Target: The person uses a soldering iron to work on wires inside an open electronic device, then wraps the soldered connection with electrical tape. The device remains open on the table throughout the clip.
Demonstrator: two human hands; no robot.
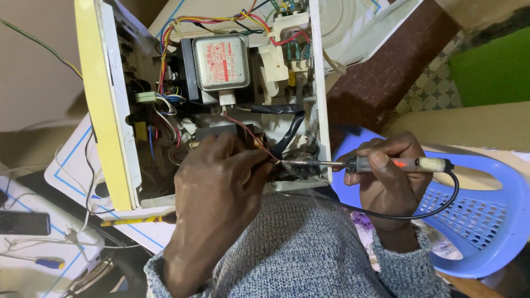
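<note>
- One soldering iron [386,164], pale handle with a red light, lies level in the right hand [386,176]; fingers closed round it, its metal tip reaching left into the lower corner of the open appliance.
- One black cord [436,207] loops from the iron's end under that hand.
- The left hand [218,187] is narrowed, fingertips pinching one thin red wire [251,135] right at the tip.
- One opened microwave oven [118,110], white shell with a yellowed edge, lies with its innards showing: one magnetron [221,62] with a red label, and a tangle of coloured wires [182,25].
- Both grey knitted sleeves [309,248] fill the foreground.
- One blue plastic chair [486,221] sits right.
- On the white surface [66,165] left: one yellow-handled screwdriver [132,221], one blue-and-yellow screwdriver [47,263], one black block [25,223], loose white cables.
- Green wall and brown post beyond.
</note>
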